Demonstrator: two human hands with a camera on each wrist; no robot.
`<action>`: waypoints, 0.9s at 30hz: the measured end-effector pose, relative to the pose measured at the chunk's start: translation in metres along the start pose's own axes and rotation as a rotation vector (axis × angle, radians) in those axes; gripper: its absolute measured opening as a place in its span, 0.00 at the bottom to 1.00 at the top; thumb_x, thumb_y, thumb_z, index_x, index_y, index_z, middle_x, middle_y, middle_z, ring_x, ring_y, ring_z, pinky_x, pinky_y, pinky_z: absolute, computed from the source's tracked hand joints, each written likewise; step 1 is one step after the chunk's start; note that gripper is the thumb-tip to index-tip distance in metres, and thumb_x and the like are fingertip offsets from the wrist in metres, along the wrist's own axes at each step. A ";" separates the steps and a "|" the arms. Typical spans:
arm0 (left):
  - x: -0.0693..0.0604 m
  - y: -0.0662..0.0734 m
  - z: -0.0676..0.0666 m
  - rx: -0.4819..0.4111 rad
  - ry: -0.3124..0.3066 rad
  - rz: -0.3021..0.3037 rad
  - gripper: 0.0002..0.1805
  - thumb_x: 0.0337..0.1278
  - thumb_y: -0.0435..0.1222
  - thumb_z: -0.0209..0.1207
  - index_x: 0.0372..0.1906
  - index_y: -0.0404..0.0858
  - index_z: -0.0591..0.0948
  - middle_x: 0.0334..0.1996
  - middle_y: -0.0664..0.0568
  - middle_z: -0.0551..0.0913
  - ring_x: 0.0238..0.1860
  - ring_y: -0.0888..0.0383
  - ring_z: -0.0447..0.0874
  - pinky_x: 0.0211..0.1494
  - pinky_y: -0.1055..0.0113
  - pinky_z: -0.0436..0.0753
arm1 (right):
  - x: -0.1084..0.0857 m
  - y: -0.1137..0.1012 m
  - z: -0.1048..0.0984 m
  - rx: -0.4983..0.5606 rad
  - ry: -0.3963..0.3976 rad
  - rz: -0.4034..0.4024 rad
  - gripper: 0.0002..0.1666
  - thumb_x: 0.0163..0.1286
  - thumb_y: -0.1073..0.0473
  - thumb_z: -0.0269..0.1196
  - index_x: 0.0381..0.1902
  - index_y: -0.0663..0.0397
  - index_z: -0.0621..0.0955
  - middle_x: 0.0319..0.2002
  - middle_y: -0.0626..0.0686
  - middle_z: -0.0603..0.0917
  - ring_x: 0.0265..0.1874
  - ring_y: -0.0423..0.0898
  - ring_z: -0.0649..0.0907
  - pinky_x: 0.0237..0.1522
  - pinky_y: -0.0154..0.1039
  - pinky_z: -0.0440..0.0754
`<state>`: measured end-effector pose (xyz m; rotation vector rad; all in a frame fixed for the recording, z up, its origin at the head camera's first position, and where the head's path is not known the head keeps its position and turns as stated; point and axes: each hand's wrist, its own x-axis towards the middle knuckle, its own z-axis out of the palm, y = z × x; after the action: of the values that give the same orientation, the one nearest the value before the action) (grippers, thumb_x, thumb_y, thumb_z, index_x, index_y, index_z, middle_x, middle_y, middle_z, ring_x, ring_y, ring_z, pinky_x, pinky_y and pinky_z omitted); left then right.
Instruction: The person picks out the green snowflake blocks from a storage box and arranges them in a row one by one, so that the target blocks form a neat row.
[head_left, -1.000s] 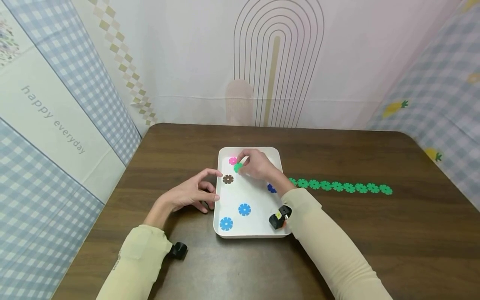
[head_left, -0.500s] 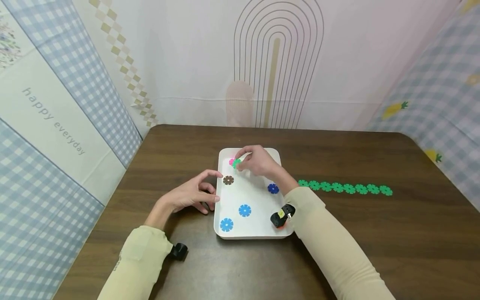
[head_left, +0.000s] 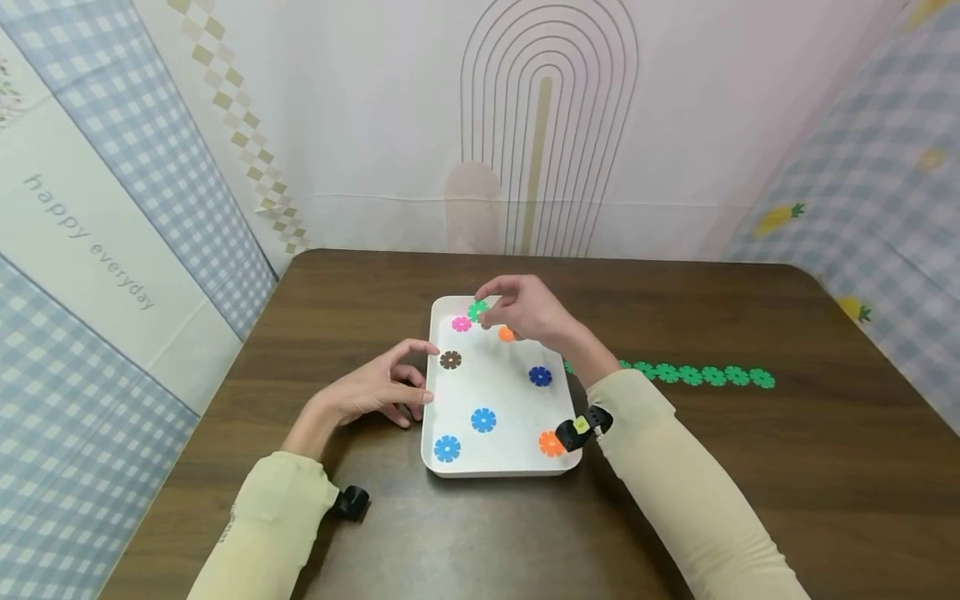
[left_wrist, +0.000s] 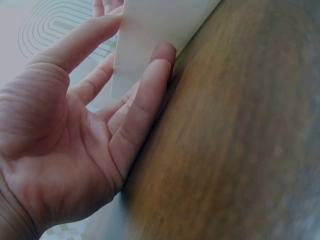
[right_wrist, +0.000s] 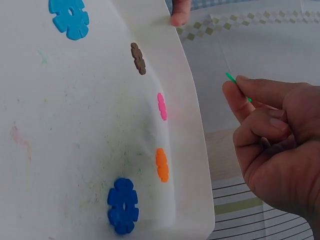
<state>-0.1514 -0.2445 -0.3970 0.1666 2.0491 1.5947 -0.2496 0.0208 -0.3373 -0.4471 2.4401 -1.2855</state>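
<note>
My right hand (head_left: 528,308) pinches a green snowflake disc (head_left: 477,312) between thumb and index finger, above the far end of the white tray (head_left: 510,400). In the right wrist view the disc is seen nearly edge-on, apart from the tray. My left hand (head_left: 375,385) rests against the tray's left side, thumb and fingertips touching its wall and rim, fingers loosely bent. Below the held disc lies a pink disc (head_left: 461,324); an orange disc (head_left: 507,334) is partly hidden by the right hand. A brown disc (head_left: 451,360) lies near the left fingertips.
Also in the tray are a dark blue disc (head_left: 540,377), two light blue discs (head_left: 483,420) and another orange disc (head_left: 551,443) under the wrist camera. A row of green discs (head_left: 690,375) runs rightward across the wooden table (head_left: 750,467), its left part hidden by the right forearm.
My right hand has lifted the green disc up and away from the pink disc, uncovering the orange disc beneath. The left hand keeps its place on the tray; the head view has shifted slightly.
</note>
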 end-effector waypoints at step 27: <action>0.000 -0.003 -0.001 0.005 -0.003 0.017 0.41 0.66 0.37 0.71 0.77 0.48 0.61 0.40 0.45 0.81 0.36 0.49 0.87 0.38 0.54 0.90 | -0.041 0.025 -0.039 0.069 -0.002 -0.005 0.22 0.73 0.58 0.70 0.63 0.46 0.81 0.47 0.65 0.87 0.15 0.47 0.67 0.20 0.35 0.66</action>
<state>-0.1512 -0.2461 -0.3991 0.1890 2.0541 1.5990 -0.2329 0.0805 -0.3308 -0.4355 2.3866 -1.3653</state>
